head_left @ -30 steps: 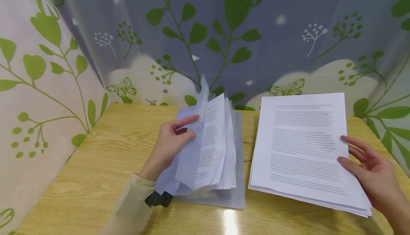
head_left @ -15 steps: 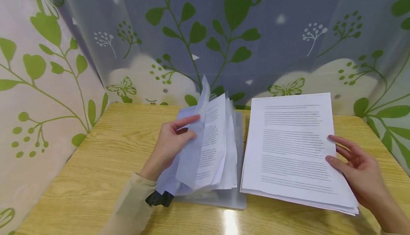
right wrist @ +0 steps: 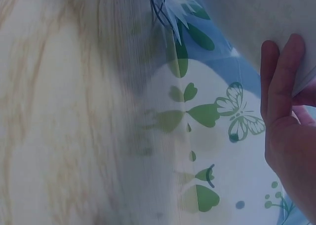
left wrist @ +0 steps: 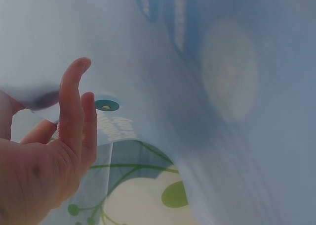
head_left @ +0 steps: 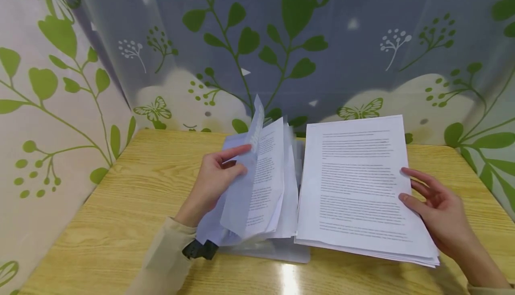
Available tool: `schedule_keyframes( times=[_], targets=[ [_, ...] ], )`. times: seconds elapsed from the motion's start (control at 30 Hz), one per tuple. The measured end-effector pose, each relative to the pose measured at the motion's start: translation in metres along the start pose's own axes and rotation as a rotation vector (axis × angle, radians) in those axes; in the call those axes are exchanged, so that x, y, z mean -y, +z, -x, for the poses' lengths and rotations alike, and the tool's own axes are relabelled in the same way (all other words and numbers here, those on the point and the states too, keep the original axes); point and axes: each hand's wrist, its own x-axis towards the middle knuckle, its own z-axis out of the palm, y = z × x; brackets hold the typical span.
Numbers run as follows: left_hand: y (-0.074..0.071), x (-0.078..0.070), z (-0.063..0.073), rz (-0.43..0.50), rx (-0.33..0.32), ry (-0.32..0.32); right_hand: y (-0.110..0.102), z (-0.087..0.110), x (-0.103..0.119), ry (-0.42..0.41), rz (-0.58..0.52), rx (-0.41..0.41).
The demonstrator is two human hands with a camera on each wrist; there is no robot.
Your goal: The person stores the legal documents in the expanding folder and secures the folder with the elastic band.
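Note:
My left hand (head_left: 215, 181) holds back the raised flap of a translucent document folder (head_left: 281, 252), thumb and fingers at its edge. A round snap button (left wrist: 106, 105) shows on the flap in the left wrist view. Printed sheets (head_left: 265, 174) stand partly fanned inside the folder, tilted to the right. My right hand (head_left: 440, 212) grips a stack of printed paper (head_left: 358, 187) by its right edge, thumb on the top sheet and fingers behind. The stack is tilted, its left edge right at the folder's sheets and overlapping the folder's right side.
The wooden table (head_left: 132, 196) carries the folder. A patterned curtain (head_left: 354, 62) with leaves and butterflies hangs behind it and along the left side. Dark thin cords (right wrist: 160, 10) show in the right wrist view. A black strap (head_left: 200, 249) circles the left wrist.
My right hand has brought the paper stack leftward, from beside the folder to over its right side. My left hand and the raised flap have stayed almost still.

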Motion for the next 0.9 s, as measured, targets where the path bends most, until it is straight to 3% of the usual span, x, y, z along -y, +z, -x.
schedule_keyframes(
  times=[0.23,0.9],
  targets=[
    [0.000,0.001,-0.001,-0.007,0.000,0.009,0.005,-0.003,0.001,0.007,0.039,0.005],
    [0.001,0.001,-0.001,-0.014,-0.007,0.013,0.028,-0.014,0.001,0.025,-0.006,0.025]
  ],
)
